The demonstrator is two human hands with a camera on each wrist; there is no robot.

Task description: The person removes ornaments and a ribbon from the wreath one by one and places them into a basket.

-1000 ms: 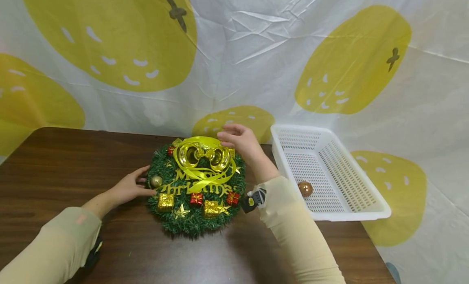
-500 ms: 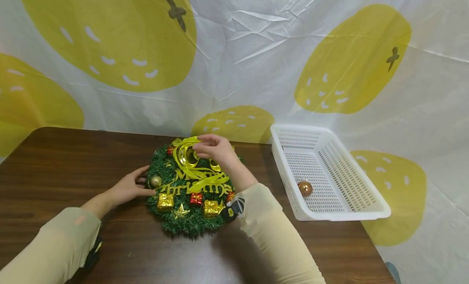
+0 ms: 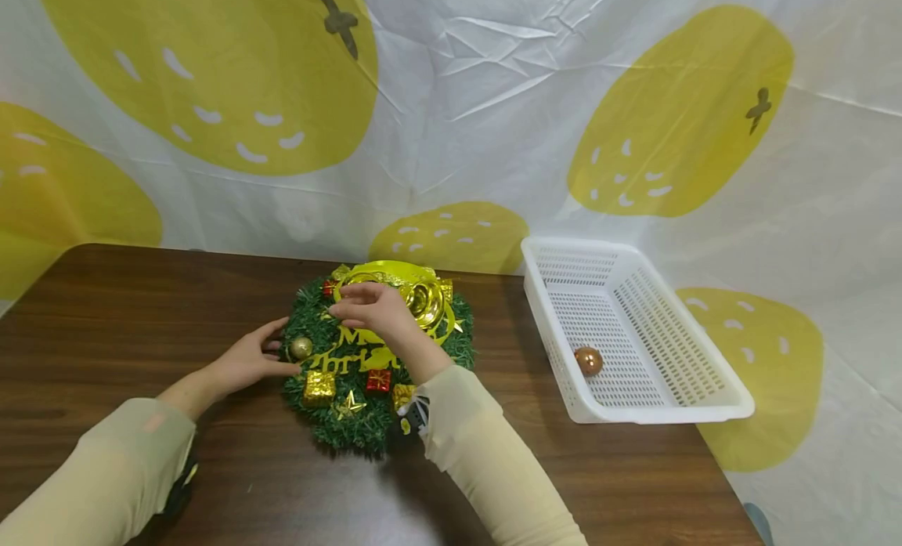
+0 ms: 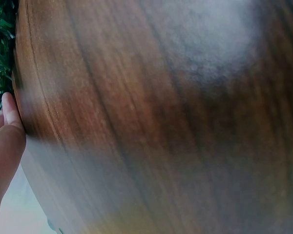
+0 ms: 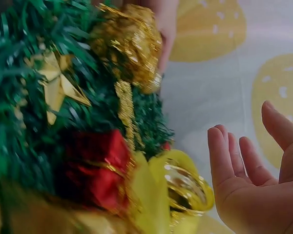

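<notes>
A green tinsel Christmas wreath lies on the brown table, with gold lettering, small gift boxes and stars on it. Two gold bells with a yellow ribbon sit on its far part. My left hand rests at the wreath's left edge, thumb and fingers spread beside a small gold ball. Above the wreath's left half is my right hand, partly covering the left bell and the lettering. In the right wrist view its fingers are loosely bent and hold nothing, near a yellow-ribboned bell.
To the right stands a white perforated plastic basket with one copper-coloured ball inside. Behind the wooden table hangs a white curtain printed with yellow fruit.
My right hand has moved left across the wreath, from beside the right bell to over the left half. The left hand has stayed at the left edge.
</notes>
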